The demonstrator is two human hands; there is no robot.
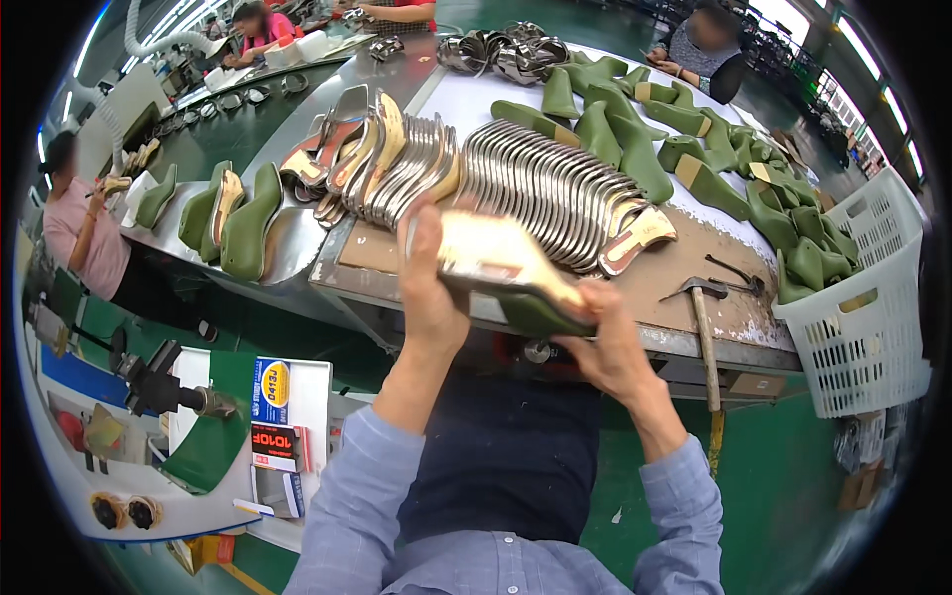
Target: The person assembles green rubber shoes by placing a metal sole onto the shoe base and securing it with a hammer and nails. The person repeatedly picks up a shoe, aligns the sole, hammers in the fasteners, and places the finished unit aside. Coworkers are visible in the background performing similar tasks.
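Two hands of yours grip one piece in front of your body, above the near edge of the tabletop [645, 295]: a green last [535, 313] with a pale insole [496, 248] along its upper face. Your left hand [433, 293] is closed around one end and your right hand [613, 342] around the other, its thumb low against the green side. Motion blurs the piece, so you can't make out the insole's edges or whether anything fastens it, and some of your fingers are hidden by it.

Just behind it, two rows of silver-edged insoles [555, 183] stand packed together; your left hand and the piece cover the lower part of the left row. Beyond, loose lasts [600, 129] overlap one another, hiding many of their outlines. To your right lies a hammer [705, 342], its handle over the edge, near a dark tool [739, 273] too small to identify. The white crate [853, 347] shows a little green through its slots, but its walls mask most of the inside. At the top, a co-worker in red [402, 14] is cut off by the frame.
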